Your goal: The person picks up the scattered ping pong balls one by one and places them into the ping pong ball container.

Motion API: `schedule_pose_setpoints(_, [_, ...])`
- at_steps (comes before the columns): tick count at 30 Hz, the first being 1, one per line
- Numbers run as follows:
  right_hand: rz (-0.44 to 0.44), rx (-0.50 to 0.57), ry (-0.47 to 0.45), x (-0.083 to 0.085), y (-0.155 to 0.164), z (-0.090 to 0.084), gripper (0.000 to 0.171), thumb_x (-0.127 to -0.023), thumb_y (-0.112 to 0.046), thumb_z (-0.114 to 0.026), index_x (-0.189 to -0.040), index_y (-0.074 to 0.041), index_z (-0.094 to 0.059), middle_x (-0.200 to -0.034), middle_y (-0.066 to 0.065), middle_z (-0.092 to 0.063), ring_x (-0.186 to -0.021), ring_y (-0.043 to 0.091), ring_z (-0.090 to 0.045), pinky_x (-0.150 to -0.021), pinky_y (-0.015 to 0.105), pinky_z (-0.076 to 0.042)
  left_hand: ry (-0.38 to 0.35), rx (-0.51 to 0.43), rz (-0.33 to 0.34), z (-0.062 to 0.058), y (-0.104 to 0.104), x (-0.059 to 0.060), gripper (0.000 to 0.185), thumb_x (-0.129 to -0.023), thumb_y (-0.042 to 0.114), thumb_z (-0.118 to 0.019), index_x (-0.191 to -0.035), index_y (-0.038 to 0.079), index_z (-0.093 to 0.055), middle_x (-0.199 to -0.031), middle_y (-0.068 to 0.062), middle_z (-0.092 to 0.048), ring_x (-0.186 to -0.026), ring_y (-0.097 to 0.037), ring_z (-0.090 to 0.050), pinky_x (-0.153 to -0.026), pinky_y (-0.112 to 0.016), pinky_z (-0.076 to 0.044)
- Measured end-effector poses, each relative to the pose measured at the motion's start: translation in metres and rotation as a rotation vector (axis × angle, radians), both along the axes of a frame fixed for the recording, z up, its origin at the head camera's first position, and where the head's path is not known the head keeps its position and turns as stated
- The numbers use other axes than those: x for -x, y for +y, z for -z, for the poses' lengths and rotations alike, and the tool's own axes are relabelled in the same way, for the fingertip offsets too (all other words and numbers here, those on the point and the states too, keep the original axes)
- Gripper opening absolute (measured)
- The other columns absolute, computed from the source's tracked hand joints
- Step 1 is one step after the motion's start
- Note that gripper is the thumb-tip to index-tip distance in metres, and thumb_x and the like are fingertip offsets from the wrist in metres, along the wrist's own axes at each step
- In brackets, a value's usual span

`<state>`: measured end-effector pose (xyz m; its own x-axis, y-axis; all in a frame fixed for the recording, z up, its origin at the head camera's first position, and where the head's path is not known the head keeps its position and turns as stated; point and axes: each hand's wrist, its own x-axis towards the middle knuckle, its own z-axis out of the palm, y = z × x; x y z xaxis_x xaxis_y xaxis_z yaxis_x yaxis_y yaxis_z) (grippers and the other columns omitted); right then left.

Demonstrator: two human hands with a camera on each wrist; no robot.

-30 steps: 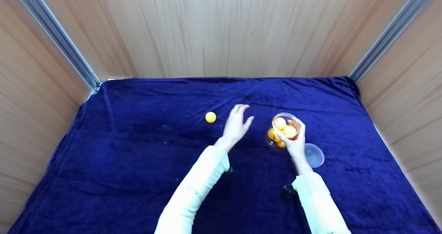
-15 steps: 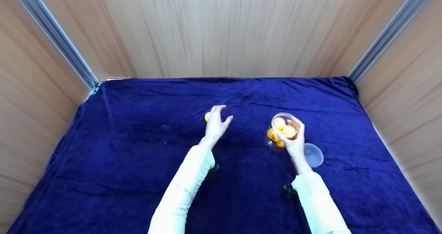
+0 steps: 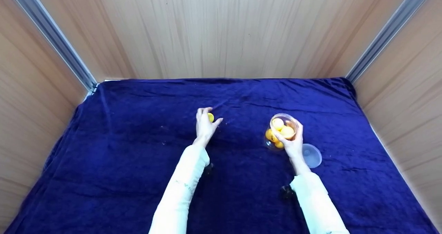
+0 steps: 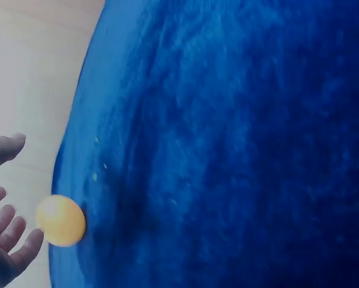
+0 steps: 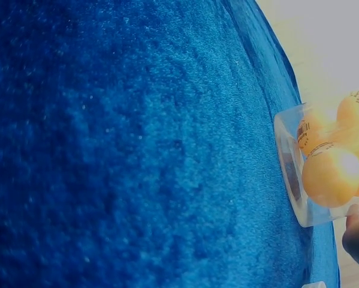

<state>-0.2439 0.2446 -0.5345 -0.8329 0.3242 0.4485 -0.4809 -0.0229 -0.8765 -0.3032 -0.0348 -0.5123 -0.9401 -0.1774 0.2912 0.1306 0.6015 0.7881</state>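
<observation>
The left hand (image 3: 204,126) reaches over the dark blue velvet cloth (image 3: 138,165), its fingers (image 4: 11,231) spread and lightly bent around a small yellow ball (image 3: 210,117) that sits just beyond the fingertips; whether they touch it cannot be told. The right hand (image 3: 292,142) grips a clear plastic jar (image 3: 281,132) tilted on the cloth, fingers curled round its wall, with several orange and yellow balls (image 5: 329,174) inside. A round clear plastic lid (image 3: 311,155) lies just beside the right wrist.
</observation>
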Motion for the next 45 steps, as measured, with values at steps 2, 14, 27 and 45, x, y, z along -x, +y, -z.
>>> schedule_pose_setpoints(2, [-0.002, 0.001, 0.001, 0.0, 0.0, 0.0, 0.068, -0.061, 0.012, -0.071, -0.12, 0.003, -0.039, -0.111, 0.023, -0.048, -0.107, 0.027, -0.042, -0.088, 0.022, -0.032, -0.015, 0.001, -0.03, 0.004, -0.002, 0.001, 0.049, -0.067, 0.02, -0.077, -0.108, 0.004, -0.056, -0.105, -0.01, -0.046, -0.105, -0.025, -0.043, -0.088, -0.034, -0.037])
schedule_pose_setpoints(14, [-0.004, -0.041, -0.069, -0.006, -0.006, -0.012, 0.069, -0.063, 0.018, -0.066, -0.123, 0.012, -0.031, -0.116, 0.034, -0.04, -0.11, 0.038, -0.037, -0.088, 0.02, -0.032, -0.104, 0.021, -0.148, 0.022, -0.013, 0.003, 0.05, -0.065, 0.022, -0.078, -0.105, 0.003, -0.055, -0.102, -0.011, -0.044, -0.1, -0.028, -0.043, -0.084, -0.037, -0.04])
schedule_pose_setpoints(27, [-0.007, -0.045, -0.049, -0.011, -0.012, -0.026, 0.067, -0.064, 0.018, -0.064, -0.12, 0.017, -0.028, -0.115, 0.04, -0.037, -0.109, 0.045, -0.032, -0.088, 0.02, -0.032, -0.151, 0.048, -0.201, 0.027, -0.011, 0.004, 0.045, -0.07, 0.026, -0.073, -0.104, 0.002, -0.057, -0.102, -0.016, -0.046, -0.097, -0.032, -0.046, -0.082, -0.042, -0.039])
schedule_pose_setpoints(45, [-0.009, -0.056, -0.051, -0.012, -0.013, -0.027, 0.067, -0.063, 0.018, -0.064, -0.121, 0.016, -0.029, -0.114, 0.039, -0.037, -0.109, 0.044, -0.034, -0.088, 0.021, -0.032, -0.113, 0.028, -0.162, 0.02, -0.005, -0.004, 0.042, -0.074, 0.028, -0.07, -0.106, 0.004, -0.058, -0.1, -0.011, -0.05, -0.098, -0.027, -0.046, -0.081, -0.04, -0.04])
